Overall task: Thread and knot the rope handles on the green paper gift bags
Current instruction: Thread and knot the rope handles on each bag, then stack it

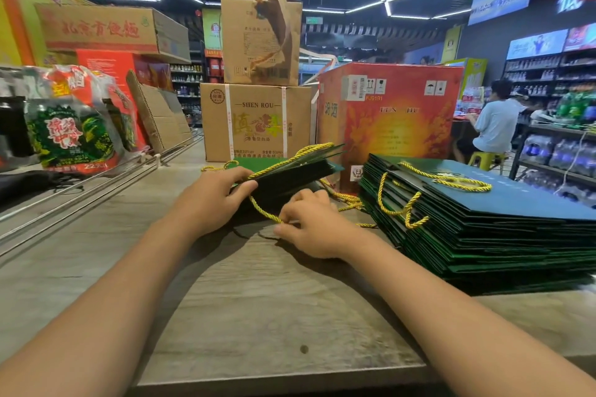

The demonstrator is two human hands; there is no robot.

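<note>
Head view: two bare forearms reach forward over a grey wood-grain table (258,306) in a shop.
Bag in work: a folded green gift bag (290,172) lies flat on the table just ahead of both hands, its far end tilted up off the surface.
Left hand: the left hand (214,195) lies on the near left edge of the bag, fingers curled over it and gripping — thumb toward the rope.
Right hand: the right hand (311,224) sits just beside the bag's near side, thumb and fingertips pinching the yellow rope (263,211) where it loops down from the bag.
Rope path: it runs from the pinch up along the bag's top edge to the raised far end.
Stack: a pile of flat green bags (483,226) with yellow handles sits on the table to the right, near the right hand but apart from it.
Room: cardboard cartons (256,121) and a red carton (392,113) stand behind the bag; a seated person (495,126) and stocked shelves at far right — lit strips overhead.
</note>
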